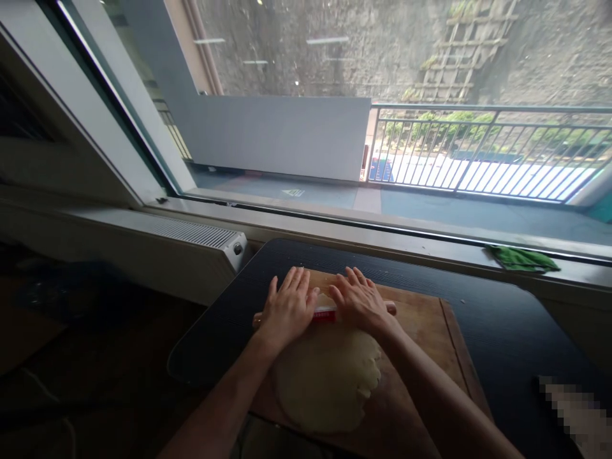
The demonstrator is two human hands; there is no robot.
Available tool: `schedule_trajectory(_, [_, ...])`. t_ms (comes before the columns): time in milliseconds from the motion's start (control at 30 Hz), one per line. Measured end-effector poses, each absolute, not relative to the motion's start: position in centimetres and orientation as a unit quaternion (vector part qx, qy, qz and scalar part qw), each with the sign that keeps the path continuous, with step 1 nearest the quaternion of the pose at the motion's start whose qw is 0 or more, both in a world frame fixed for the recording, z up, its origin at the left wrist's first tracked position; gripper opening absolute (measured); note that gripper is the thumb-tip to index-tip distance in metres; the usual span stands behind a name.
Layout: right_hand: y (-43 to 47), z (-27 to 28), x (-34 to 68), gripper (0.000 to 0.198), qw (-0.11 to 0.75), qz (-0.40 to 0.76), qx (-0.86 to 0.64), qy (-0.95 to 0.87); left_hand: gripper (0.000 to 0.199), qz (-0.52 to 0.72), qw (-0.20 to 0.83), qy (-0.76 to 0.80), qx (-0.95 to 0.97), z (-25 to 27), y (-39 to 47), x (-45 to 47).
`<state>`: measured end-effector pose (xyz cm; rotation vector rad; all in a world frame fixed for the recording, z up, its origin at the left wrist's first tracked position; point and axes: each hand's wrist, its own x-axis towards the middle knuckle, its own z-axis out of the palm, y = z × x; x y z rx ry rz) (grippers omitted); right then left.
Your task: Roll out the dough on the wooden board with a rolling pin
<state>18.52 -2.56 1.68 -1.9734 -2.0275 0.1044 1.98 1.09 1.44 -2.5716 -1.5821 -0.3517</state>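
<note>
My left hand [291, 298] and my right hand [359, 296] lie flat on top of a wooden rolling pin [325, 315], palms down with fingers stretched out forward. A red and white band shows on the pin between the two hands, and its wooden ends stick out on either side. Under and in front of the pin spreads a wide, thin sheet of pale dough [329, 382] with a ragged right edge. The dough rests on a wooden board [423, 328]. My palms cover much of the pin, and the right forearm passes close by the dough's right edge.
The board lies on a dark table [507, 325] against a window sill. A green cloth [526, 259] is on the sill at right, and a white radiator [191, 233] stands at left. A pixelated patch hides something at the bottom right.
</note>
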Motion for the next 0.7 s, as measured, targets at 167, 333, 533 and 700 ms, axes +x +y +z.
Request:
schedule_trajectory(167, [-9.4,0.2,18.1,0.05,0.171,-0.019,-0.64,-0.748,0.049,-0.13,0.079,-0.453,-0.879,0.2,-5.1,-1.0])
schedule_trajectory(333, [-15.1,-1.0,18.3,0.051,0.166,-0.041,-0.575,-0.8,0.057,-0.156,0.136,-0.387,-0.899,-1.5,-10.3,-3.5])
schedule_trajectory(533, [-5.8,1.7,17.8,0.042,0.143,0.036,-0.669,-0.728,0.047,-0.145,0.092,-0.484,-0.858,0.4,-2.8,0.4])
schedule_trajectory(700, [-5.8,1.8,17.4,0.043,0.153,0.028,-0.674,-0.722,0.046,-0.144,0.092,-0.477,-0.862,0.8,-2.7,0.5])
